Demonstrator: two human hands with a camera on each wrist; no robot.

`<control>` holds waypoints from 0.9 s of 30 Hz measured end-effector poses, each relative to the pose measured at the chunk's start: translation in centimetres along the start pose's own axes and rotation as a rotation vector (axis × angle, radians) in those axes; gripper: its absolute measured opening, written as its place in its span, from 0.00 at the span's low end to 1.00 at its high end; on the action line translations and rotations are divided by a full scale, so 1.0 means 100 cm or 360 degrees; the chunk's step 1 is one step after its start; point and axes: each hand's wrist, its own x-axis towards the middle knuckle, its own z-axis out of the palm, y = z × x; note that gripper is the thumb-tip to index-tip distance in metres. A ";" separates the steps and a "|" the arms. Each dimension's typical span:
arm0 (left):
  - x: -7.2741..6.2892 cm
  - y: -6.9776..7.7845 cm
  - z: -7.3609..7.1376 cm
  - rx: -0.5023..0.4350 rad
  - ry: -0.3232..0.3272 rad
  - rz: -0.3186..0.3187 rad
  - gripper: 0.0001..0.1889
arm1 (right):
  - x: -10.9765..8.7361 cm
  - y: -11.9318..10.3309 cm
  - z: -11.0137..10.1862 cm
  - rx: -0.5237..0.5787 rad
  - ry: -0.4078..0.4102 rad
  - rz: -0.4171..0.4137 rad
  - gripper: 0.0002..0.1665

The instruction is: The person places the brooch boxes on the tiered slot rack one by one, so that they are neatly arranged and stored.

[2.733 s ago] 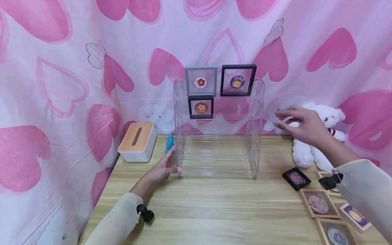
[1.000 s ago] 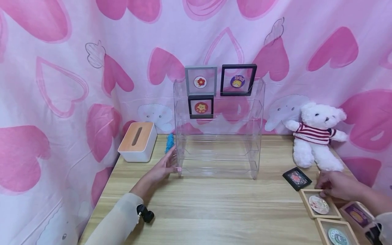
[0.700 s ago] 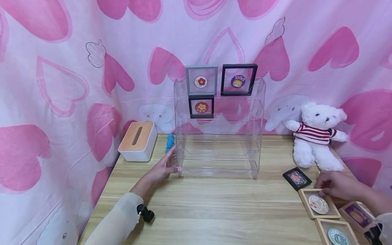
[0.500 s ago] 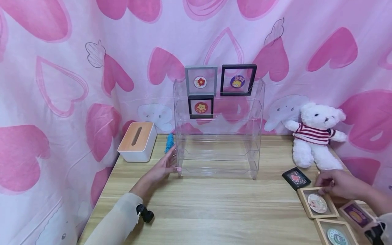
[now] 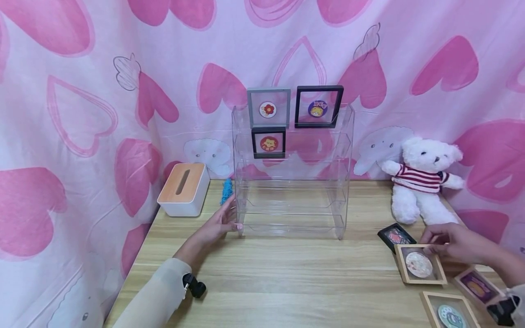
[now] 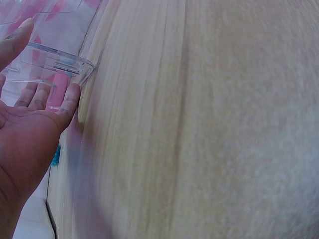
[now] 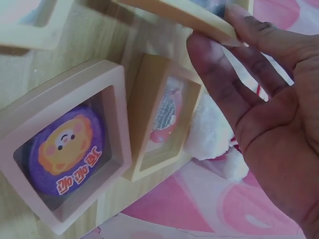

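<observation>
Pinching wooden frame at table's four o'clock with right hand; keeping it level while lifting. Left hand, fingers spread flat, bracing clear shelf at nine o'clock.

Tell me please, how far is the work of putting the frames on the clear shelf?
Done: three frames stand on the clear shelf. In hand: the right hand pinches a wooden frame, while the left hand steadies the shelf. Left: a black frame and at least two more on the table.
</observation>
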 end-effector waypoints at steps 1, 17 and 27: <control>0.000 0.000 0.000 0.0003 0.0000 0.0000 0.58 | 0.000 -0.001 -0.001 0.0010 0.0005 0.0031 0.20; -0.001 0.000 0.001 0.0003 0.0009 -0.0011 0.59 | 0.028 -0.054 -0.030 -0.0178 0.0372 0.0525 0.12; 0.000 0.000 -0.001 0.0003 0.0011 -0.0022 0.57 | 0.059 -0.073 -0.045 -0.0037 0.0655 0.0298 0.20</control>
